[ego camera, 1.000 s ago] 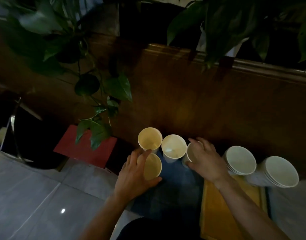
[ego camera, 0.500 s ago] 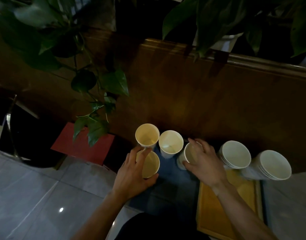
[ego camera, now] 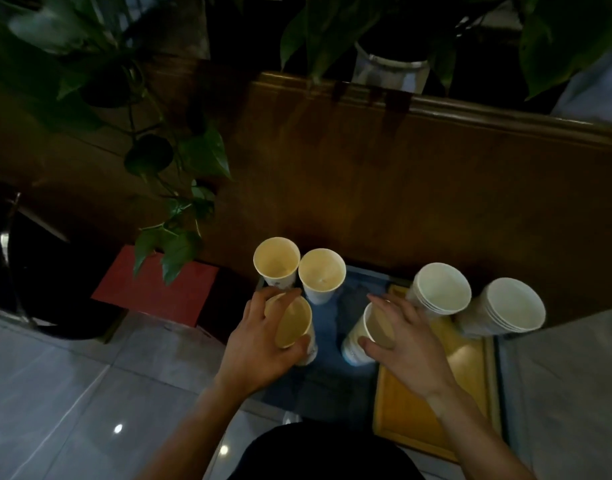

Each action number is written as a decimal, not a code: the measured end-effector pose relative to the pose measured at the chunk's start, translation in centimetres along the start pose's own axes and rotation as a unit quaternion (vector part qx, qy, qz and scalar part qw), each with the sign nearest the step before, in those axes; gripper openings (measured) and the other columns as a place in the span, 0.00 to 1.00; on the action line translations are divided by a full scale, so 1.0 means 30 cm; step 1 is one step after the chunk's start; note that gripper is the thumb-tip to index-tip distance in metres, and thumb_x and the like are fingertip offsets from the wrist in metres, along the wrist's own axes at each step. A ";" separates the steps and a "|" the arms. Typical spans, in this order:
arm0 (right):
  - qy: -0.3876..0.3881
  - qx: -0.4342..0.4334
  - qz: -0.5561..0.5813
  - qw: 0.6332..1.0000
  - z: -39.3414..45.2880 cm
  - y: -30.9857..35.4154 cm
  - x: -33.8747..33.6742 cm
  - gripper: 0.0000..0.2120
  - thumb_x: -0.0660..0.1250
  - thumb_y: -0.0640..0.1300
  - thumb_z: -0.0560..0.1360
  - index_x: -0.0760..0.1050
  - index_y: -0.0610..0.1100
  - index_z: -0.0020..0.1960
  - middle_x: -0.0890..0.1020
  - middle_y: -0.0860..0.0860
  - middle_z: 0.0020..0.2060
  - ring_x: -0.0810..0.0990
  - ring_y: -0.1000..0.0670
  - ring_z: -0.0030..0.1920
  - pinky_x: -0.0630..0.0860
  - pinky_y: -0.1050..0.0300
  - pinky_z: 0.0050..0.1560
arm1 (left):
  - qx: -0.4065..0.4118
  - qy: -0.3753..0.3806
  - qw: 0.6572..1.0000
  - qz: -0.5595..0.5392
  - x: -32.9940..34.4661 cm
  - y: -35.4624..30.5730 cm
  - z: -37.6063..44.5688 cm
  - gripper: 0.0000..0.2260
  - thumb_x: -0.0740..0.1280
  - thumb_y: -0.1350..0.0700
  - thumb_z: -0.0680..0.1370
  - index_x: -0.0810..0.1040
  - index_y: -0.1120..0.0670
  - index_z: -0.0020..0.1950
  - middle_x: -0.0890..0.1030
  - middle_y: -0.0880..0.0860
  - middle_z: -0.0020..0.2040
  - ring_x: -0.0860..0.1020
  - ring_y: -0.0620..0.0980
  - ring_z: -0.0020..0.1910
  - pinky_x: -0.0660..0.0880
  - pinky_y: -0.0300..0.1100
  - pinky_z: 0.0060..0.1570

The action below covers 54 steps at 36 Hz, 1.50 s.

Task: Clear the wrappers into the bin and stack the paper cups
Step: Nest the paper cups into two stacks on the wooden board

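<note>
My left hand [ego camera: 259,344] grips a paper cup [ego camera: 294,327] by its rim, thumb and fingers around the top. My right hand [ego camera: 406,342] holds another paper cup [ego camera: 361,336], lifted and tilted toward the left. Two single paper cups [ego camera: 276,262] [ego camera: 321,273] stand upright side by side behind my hands. To the right stand two stacks of nested white cups [ego camera: 442,289] [ego camera: 510,308]. All rest over a low blue-topped surface [ego camera: 332,375]. No wrappers are visible.
A yellow wooden tray [ego camera: 436,403] lies under my right forearm. A dark bin [ego camera: 37,271] sits at the far left on the tiled floor, a red box [ego camera: 155,285] beside it. A wooden partition [ego camera: 401,188] runs behind, with plant leaves [ego camera: 179,188] hanging over it.
My right hand has pulled its cup back toward me, away from the two standing cups, and tilted it. My left hand keeps its grip on its cup.
</note>
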State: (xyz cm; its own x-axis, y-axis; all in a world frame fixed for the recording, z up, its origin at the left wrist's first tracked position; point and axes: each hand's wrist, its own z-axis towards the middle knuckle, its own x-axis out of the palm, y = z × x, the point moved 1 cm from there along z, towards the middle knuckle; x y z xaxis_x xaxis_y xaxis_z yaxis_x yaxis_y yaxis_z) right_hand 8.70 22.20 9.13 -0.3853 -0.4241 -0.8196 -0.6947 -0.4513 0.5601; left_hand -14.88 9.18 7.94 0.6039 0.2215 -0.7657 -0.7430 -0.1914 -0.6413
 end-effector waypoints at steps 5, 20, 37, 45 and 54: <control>-0.008 0.009 0.001 1.000 -0.067 -0.046 -0.019 0.33 0.69 0.60 0.70 0.58 0.65 0.71 0.62 0.59 0.71 0.60 0.53 0.71 0.66 0.55 0.67 | 0.017 0.007 1.000 0.008 0.018 -0.048 0.008 0.33 0.63 0.35 0.71 0.55 0.32 0.74 0.59 0.40 0.71 0.60 0.36 0.63 0.69 0.34 0.41; -0.060 0.048 0.014 0.997 -0.247 -0.194 -0.154 0.30 0.63 0.66 0.69 0.63 0.65 0.70 0.62 0.61 0.70 0.61 0.54 0.70 0.66 0.55 0.65 | 0.088 0.044 0.995 0.004 0.079 -0.275 0.075 0.30 0.63 0.39 0.71 0.60 0.33 0.73 0.62 0.40 0.71 0.64 0.45 0.69 0.79 0.51 0.48; -0.184 0.061 -0.001 0.981 -0.309 -0.283 -0.404 0.29 0.61 0.66 0.69 0.62 0.66 0.70 0.64 0.61 0.68 0.65 0.49 0.65 0.69 0.53 0.56 | 0.196 0.067 0.978 0.024 0.104 -0.571 0.237 0.28 0.62 0.41 0.70 0.67 0.40 0.71 0.66 0.45 0.66 0.70 0.49 0.62 0.77 0.44 0.42; -0.215 0.048 -0.014 0.975 -0.268 -0.278 -0.581 0.30 0.62 0.65 0.69 0.63 0.65 0.70 0.65 0.57 0.69 0.61 0.51 0.65 0.64 0.54 0.56 | 0.233 0.057 0.970 0.036 0.078 -0.710 0.337 0.29 0.60 0.42 0.71 0.66 0.41 0.72 0.65 0.47 0.69 0.67 0.49 0.64 0.79 0.50 0.43; -0.217 0.047 -0.020 0.975 -0.181 -0.319 -0.682 0.30 0.66 0.62 0.71 0.63 0.65 0.71 0.64 0.57 0.70 0.59 0.50 0.67 0.65 0.51 0.60 | 0.243 0.045 0.967 0.057 0.096 -0.787 0.438 0.29 0.59 0.42 0.70 0.68 0.43 0.72 0.65 0.48 0.71 0.66 0.51 0.66 0.79 0.52 0.43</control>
State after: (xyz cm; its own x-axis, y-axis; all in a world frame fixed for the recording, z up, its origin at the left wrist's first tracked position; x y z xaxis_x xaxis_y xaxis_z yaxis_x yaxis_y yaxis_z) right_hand 26.53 30.95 21.19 -0.5629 -0.0265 -0.8261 -0.7596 -0.3774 0.5297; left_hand 0.60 26.90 21.51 0.5168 0.1377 -0.8450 -0.8409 0.2667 -0.4708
